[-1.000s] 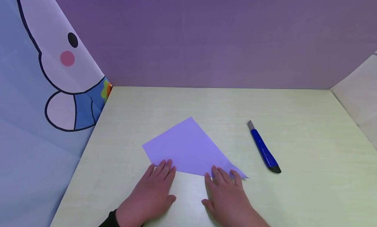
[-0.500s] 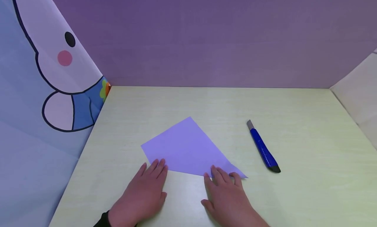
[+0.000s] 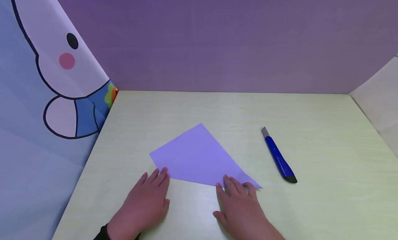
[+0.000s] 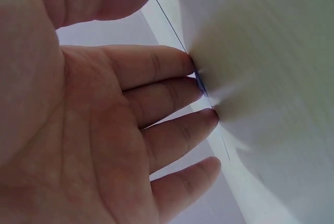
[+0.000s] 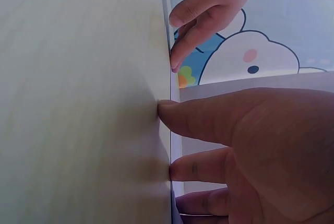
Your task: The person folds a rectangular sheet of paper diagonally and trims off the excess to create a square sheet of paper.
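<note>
A plain purple backdrop (image 3: 217, 43) rises behind the pale, faintly grained worktop (image 3: 326, 139). On the left hangs a light-blue cloth (image 3: 28, 171) printed with a big white cartoon figure (image 3: 49, 32) in blue clothing, with a dark oval eye and a pink cheek spot; a white panel (image 3: 380, 101) closes off the right side.

A sheet of purple paper (image 3: 196, 155) lies flat near the middle of the worktop, one corner pointing away from the person and another drawn out to a narrow tip at the lower right. Both hands rest at its near edge.

The left hand (image 3: 143, 202), coming out of a dark sleeve (image 3: 102, 233), has its fingers straight and slightly apart, index and middle fingertips at the paper's near edge close to its left end, thumb held out to the side. The right hand (image 3: 239, 203) sits at the other end, fingers apart and a little bent, tips on the paper beside the narrow tip; in the right wrist view its thumb touches the worktop. Neither hand is clamped on anything.

To the right of the paper, well apart from it, lies a blue utility knife (image 3: 278, 157), its grey blade pointing away from the person and its black end toward them.
</note>
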`<state>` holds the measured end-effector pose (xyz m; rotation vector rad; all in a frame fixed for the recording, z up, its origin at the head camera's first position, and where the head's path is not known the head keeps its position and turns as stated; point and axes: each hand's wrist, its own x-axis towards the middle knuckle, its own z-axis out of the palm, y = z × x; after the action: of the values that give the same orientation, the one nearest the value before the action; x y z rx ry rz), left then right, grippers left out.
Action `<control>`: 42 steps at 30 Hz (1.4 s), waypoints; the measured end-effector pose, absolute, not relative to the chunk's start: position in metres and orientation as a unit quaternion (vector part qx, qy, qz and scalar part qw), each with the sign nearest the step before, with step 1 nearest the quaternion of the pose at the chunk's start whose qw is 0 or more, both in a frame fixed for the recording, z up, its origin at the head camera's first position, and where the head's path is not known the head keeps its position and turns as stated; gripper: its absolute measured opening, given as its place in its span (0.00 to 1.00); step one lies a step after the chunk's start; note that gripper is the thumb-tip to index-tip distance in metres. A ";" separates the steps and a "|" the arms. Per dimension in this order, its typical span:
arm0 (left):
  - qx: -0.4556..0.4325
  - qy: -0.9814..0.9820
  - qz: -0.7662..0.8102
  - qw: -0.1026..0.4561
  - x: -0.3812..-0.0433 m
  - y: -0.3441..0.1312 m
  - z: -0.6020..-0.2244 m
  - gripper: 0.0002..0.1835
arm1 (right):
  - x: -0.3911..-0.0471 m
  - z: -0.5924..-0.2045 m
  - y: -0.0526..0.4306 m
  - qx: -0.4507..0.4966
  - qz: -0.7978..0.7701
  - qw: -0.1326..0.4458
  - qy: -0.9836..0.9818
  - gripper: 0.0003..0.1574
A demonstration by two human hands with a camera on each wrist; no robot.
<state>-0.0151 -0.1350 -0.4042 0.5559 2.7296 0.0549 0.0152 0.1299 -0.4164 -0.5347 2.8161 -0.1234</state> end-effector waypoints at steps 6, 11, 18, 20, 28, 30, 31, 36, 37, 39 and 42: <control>0.180 0.967 0.016 0.180 -0.017 -0.142 -0.403 0.36 | 0.015 -0.416 0.130 -0.186 -0.044 0.135 0.972 0.46; 0.191 0.965 0.018 0.180 -0.019 -0.144 -0.401 0.36 | 0.018 -0.417 0.132 -0.189 -0.050 0.113 0.974 0.45; 0.210 0.965 0.006 0.159 -0.026 -0.120 -0.395 0.36 | 0.017 -0.416 0.133 -0.186 -0.057 0.121 0.973 0.45; 0.243 0.958 0.020 0.153 -0.024 -0.106 -0.396 0.36 | 0.016 -0.416 0.133 -0.183 -0.058 0.131 0.973 0.45; 0.334 0.930 0.005 0.155 -0.017 -0.067 -0.403 0.36 | 0.015 -0.420 0.131 -0.185 -0.053 0.142 0.971 0.46; 0.330 0.930 0.003 0.164 -0.017 -0.065 -0.404 0.36 | 0.016 -0.420 0.131 -0.184 -0.054 0.140 0.971 0.46; 0.326 0.930 0.003 0.167 -0.017 -0.064 -0.405 0.36 | 0.017 -0.420 0.132 -0.184 -0.054 0.139 0.972 0.46; 0.315 0.932 0.008 0.179 -0.015 -0.060 -0.410 0.37 | 0.018 -0.419 0.134 -0.180 -0.054 0.132 0.973 0.46; 0.316 0.932 0.007 0.176 -0.015 -0.060 -0.411 0.37 | 0.018 -0.419 0.134 -0.180 -0.054 0.129 0.974 0.46; 0.315 0.933 0.003 0.173 -0.015 -0.060 -0.412 0.38 | 0.018 -0.420 0.134 -0.182 -0.056 0.125 0.974 0.46; 0.318 0.933 -0.001 0.168 -0.015 -0.062 -0.411 0.37 | 0.017 -0.421 0.133 -0.189 -0.055 0.110 0.974 0.46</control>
<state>-0.0145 -0.0618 -0.4113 0.9054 2.6544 -0.0041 0.0166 0.1326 -0.4210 -0.5563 2.8633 -0.1621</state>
